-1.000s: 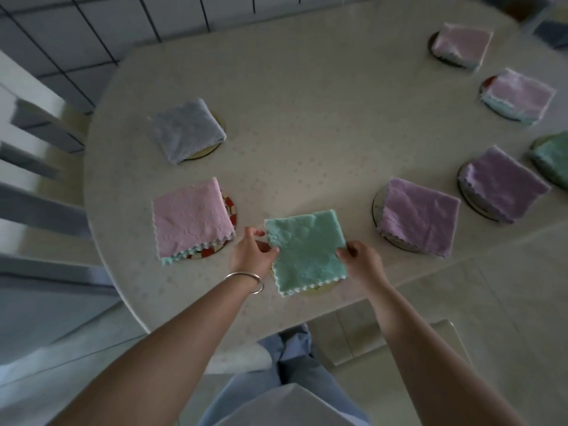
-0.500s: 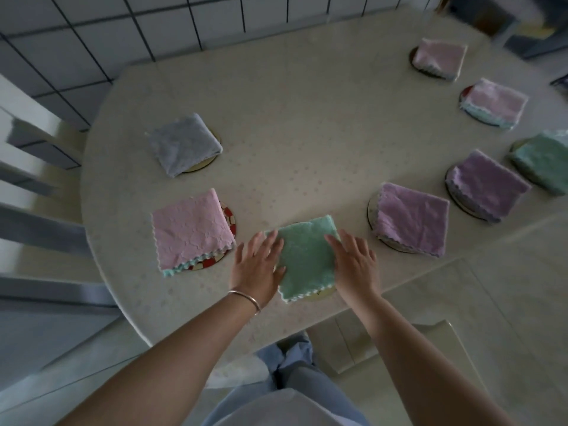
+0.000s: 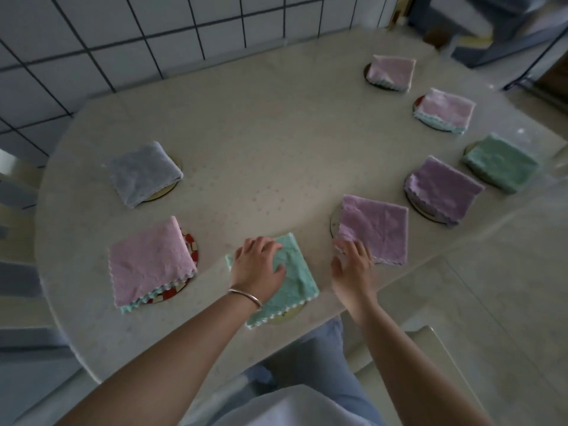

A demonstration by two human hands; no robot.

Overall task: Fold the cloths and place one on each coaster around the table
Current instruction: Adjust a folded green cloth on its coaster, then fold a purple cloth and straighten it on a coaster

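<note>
- Left hand (image 3: 257, 265) lies flat on the teal cloth (image 3: 290, 282), fingers spread and pressing its left part; it grips nothing.
- Right hand (image 3: 353, 265) is off that cloth, fingers loosely spread and holding nothing, its fingertips at the near corner of the purple cloth (image 3: 376, 229). Whether they touch it I cannot tell.
- A second ago both hands pinched the teal cloth by its side edges; half a second ago both palms pressed it down. Now only the left presses, and the right has moved away to the right.
- That reads as the placing of this cloth being all but done, with attention probably passing to the next cloth along.
- Teal cloth: folded to a rough square, lightly creased, white scalloped trim along its near edge. It sits at the near edge of the table (image 3: 276, 142), on a coaster (image 3: 284, 315) of which only a sliver shows below the trim.
- Seven other folded cloths lie round the table, each over a coaster: grey, pink with a red-patterned coaster (image 3: 191, 244), two purple, green, and two pale pink at the far right.
- I see no bare coaster in view.
</note>
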